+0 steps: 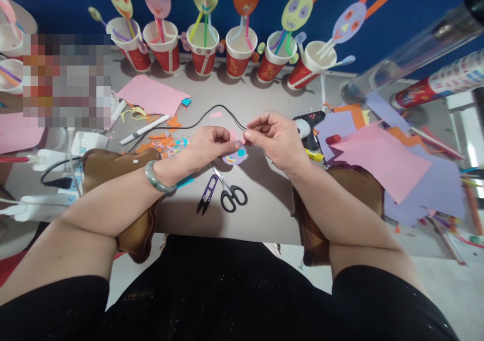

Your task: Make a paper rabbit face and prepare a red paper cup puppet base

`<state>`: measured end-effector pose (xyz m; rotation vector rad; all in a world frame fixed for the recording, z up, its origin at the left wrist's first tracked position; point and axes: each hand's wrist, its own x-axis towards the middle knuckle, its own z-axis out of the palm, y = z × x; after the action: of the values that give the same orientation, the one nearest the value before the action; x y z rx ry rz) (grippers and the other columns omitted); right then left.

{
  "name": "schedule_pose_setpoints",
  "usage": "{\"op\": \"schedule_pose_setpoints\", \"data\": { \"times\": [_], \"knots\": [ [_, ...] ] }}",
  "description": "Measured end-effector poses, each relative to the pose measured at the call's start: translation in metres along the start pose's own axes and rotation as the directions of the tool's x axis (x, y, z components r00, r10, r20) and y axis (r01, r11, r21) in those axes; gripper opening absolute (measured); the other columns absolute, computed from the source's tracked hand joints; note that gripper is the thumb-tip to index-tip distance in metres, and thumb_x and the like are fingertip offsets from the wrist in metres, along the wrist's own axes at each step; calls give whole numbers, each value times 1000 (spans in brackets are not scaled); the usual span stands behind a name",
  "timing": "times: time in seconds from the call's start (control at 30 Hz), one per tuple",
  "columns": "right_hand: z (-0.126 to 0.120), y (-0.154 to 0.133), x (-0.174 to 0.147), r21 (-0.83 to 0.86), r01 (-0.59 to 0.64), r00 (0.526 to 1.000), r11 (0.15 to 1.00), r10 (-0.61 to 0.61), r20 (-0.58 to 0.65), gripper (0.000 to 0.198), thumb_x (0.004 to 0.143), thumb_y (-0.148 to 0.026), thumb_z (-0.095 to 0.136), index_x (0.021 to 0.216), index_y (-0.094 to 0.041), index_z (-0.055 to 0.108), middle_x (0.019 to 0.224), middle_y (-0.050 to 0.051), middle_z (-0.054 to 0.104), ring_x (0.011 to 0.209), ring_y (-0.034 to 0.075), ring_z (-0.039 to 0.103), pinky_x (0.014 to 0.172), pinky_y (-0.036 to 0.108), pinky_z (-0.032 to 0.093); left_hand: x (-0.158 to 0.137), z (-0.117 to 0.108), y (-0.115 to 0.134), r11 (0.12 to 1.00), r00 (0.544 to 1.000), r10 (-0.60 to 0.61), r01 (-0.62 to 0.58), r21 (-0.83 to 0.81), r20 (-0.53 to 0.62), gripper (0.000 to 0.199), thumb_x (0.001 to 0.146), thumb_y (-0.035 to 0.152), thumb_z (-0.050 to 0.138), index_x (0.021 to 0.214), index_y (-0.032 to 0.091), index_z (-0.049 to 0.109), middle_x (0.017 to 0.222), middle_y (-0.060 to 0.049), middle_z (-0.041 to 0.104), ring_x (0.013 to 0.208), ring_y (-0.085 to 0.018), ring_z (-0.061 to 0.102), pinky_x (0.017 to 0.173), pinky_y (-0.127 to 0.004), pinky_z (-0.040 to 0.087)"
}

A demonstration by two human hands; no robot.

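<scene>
My left hand (212,145) pinches a small purple paper face (235,159) between thumb and fingers, above the table. The face has a blue eye and a yellow-and-orange mouth; its upper part is hidden behind my fingers. My right hand (278,137) is closed, thumb against fingertips, on a small pink paper piece (234,134) at the face's top edge. Whether the two papers are joined cannot be made out. Below my hands lie black-handled scissors (233,198) and purple thread snips (207,195). A glue gun (309,130) rests just right of my right hand.
Red-and-white paper cups (204,54) with paper faces on straws line the back. Coloured paper sheets (393,159) lie right, scraps (162,143) and a white marker (144,130) left. A black cable (192,125) runs behind my hands. Brown cushions (113,169) sit under my forearms.
</scene>
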<state>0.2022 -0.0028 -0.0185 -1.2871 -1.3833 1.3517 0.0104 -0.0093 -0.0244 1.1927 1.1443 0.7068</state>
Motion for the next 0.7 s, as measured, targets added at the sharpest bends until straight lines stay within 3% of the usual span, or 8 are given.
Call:
{"op": "schedule_pose_setpoints", "data": {
  "times": [0.5, 0.7],
  "knots": [
    [1, 5, 1, 61, 46, 999, 997, -47, 24, 28, 74, -36, 84, 85, -22, 63, 70, -2, 68, 66, 15, 67, 68, 33, 59, -1, 1, 0, 997, 1000, 2, 0, -72, 24, 21, 74, 28, 80, 81, 15, 64, 70, 0, 64, 62, -9, 60, 58, -21, 48],
    [1, 10, 2, 108, 60, 997, 992, -65, 46, 27, 74, -34, 86, 84, -22, 64, 69, -2, 70, 63, 13, 65, 64, 31, 58, 1, -1, 1, 1000, 999, -16, 16, 5, 29, 24, 75, 32, 80, 76, 14, 65, 66, 1, 64, 59, -9, 59, 57, -22, 48]
  ]
}}
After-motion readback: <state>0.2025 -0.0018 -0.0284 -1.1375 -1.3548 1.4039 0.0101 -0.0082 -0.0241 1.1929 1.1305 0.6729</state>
